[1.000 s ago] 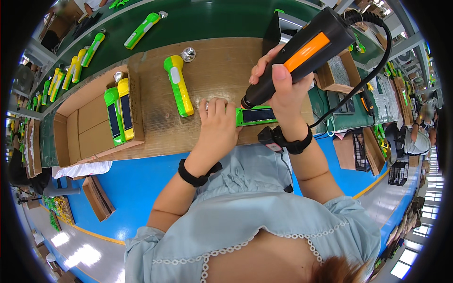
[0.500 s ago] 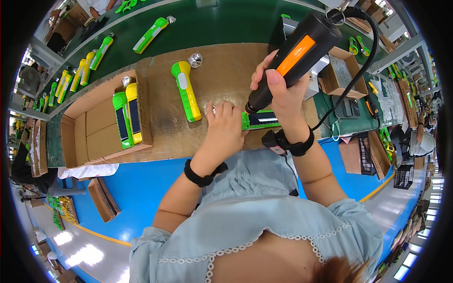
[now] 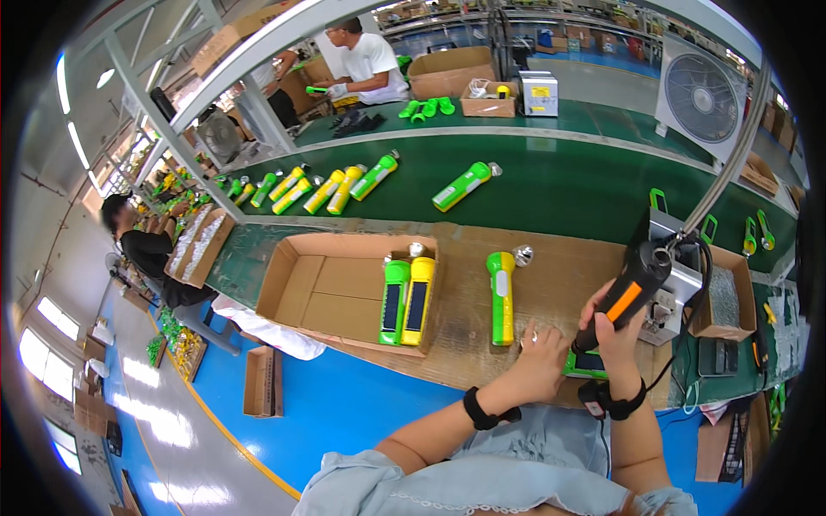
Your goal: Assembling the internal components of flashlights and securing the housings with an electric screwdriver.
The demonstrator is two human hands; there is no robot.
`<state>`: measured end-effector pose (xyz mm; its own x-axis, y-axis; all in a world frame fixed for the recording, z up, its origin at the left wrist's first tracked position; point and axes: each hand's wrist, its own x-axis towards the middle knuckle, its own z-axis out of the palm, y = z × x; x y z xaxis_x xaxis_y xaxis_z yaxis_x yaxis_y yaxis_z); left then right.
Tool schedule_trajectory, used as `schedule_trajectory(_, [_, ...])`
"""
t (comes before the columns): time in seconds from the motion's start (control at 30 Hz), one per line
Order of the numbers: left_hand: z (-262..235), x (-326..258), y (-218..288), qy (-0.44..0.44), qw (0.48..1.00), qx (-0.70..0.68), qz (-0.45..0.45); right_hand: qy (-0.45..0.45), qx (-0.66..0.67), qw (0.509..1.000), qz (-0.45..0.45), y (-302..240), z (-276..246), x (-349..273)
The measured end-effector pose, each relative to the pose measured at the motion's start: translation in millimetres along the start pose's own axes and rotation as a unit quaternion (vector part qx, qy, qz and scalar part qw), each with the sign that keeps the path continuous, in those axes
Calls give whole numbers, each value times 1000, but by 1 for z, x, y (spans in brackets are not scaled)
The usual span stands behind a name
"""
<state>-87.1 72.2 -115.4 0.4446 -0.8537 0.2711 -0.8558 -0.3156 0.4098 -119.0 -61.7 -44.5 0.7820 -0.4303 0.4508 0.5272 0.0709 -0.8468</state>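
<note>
Head camera looked down on an open brown cardboard box (image 3: 331, 288) holding two torches, then a green-and-yellow plastic torch (image 3: 501, 297) on the wooden bench. Just right, the left hand (image 3: 542, 361) pressed flat, fingers spread, beside a small green panel (image 3: 587, 364). Over it the right hand (image 3: 613, 331) clenched an orange-and-black electric screwdriver (image 3: 632, 288), tip down.

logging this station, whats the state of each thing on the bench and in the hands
right hand: gripping the screwdriver
electric screwdriver: tilted, tip down on the green part
green part: flat on the bench
left hand: resting on the bench beside the part
green and yellow torch: lying loose on the bench
cardboard box: open, two torches inside at its right end
</note>
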Motion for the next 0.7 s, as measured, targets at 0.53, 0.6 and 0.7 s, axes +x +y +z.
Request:
schedule_trajectory(0.53, [-10, 6, -2, 13, 990, 136, -20, 39, 45, 983, -171, -43, -17, 12])
schedule_trajectory(0.6, [-8, 6, 6, 68, 987, 139, -38, 77, 31, 978, -189, -75, -33, 8])
schedule_trajectory(0.7, [-4, 16, 15, 28, 970, 207, -126, 97, -6, 979, -177, -99, -66, -2])
